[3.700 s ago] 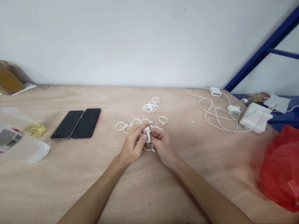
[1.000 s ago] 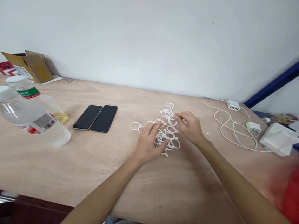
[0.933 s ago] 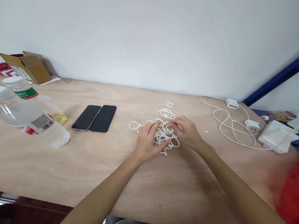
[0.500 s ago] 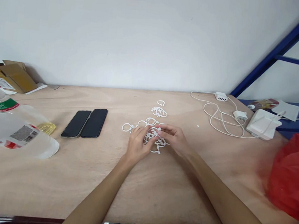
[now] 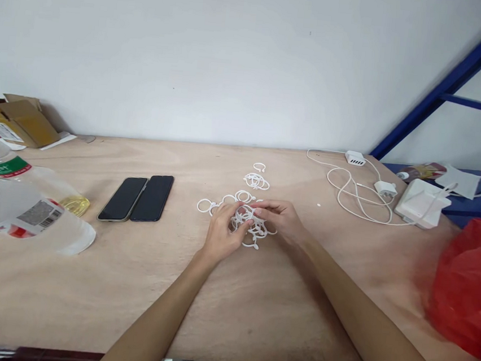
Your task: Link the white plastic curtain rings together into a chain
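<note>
Hands: left hand [image 5: 221, 232] and right hand [image 5: 281, 218] pinched together on a bunch of white plastic rings [image 5: 250, 225], mid-table [image 5: 228, 304].
Handling: likely light, stiff, snag-prone; best held by rims.
Beyond: loose rings [image 5: 256, 180], two phones [image 5: 137, 198].

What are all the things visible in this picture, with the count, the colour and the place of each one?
white plastic rings: many, white, tangled at table centre, under both hands
smaller heap of white rings: one heap, white, behind the hands
black smartphones: two, black, side by side, left of centre
clear plastic bottles: two, clear, lying at the left edge
brown cardboard box: one, brown, far left by the wall
white chargers with cables: several, white, far right
red plastic bag: one, red, right edge
wooden table: one, light brown
left hand: fingers on the rings
right hand: fingers on the rings
</note>
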The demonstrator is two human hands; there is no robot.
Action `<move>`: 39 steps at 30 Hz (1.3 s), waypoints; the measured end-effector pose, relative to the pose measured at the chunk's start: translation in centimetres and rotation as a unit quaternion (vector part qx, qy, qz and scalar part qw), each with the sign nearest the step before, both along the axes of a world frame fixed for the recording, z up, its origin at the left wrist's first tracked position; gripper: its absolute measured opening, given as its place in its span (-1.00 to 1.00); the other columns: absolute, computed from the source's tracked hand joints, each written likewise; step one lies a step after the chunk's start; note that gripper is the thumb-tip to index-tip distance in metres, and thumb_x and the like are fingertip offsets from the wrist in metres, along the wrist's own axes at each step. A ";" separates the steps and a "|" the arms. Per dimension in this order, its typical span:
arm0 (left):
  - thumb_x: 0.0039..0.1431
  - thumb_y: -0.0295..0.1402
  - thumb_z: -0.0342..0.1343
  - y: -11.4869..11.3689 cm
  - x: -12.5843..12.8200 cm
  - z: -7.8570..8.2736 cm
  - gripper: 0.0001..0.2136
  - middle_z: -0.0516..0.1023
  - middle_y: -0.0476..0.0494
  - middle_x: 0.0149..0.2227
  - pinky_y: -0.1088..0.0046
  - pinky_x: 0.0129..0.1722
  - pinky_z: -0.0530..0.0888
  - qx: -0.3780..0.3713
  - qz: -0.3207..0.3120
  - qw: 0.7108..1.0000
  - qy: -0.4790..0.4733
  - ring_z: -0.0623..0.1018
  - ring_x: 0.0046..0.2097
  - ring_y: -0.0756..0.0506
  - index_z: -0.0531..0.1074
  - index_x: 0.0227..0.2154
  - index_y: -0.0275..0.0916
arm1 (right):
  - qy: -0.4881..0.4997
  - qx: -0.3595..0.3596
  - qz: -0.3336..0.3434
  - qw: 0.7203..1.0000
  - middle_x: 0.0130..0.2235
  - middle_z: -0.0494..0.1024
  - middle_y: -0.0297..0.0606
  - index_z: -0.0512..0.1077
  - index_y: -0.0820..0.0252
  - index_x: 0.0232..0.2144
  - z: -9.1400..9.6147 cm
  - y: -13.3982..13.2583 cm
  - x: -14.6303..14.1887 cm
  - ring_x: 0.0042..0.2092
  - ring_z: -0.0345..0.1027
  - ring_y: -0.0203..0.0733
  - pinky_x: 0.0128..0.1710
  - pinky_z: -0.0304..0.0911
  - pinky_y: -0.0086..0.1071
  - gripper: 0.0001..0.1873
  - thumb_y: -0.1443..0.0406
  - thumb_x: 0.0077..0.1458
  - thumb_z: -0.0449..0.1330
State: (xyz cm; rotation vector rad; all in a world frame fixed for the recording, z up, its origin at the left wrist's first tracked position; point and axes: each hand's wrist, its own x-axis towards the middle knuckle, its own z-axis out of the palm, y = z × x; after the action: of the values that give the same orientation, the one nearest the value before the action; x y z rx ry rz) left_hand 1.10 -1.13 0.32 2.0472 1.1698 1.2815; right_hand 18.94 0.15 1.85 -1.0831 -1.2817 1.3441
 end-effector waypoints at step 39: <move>0.05 -0.43 0.10 -0.2 0.2 -0.1 -0.70 0.46 -0.18 -0.09 0.21 0.03 0.33 0.062 0.025 0.997 0.042 0.42 -0.02 -0.17 0.42 -0.11 -0.19 | -0.385 0.003 -0.337 0.859 -0.44 0.55 -0.16 0.50 0.25 -0.47 -0.8 7.3 10.3 -0.37 0.38 -0.15 -0.34 0.27 -0.31 -0.73 0.19 0.03 0.09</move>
State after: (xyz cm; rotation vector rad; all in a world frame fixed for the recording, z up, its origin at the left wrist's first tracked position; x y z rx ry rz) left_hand 1.31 -1.30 0.21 2.1942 1.2125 1.3329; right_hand 29.26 7.48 1.07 -1.9478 -1.2326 0.3560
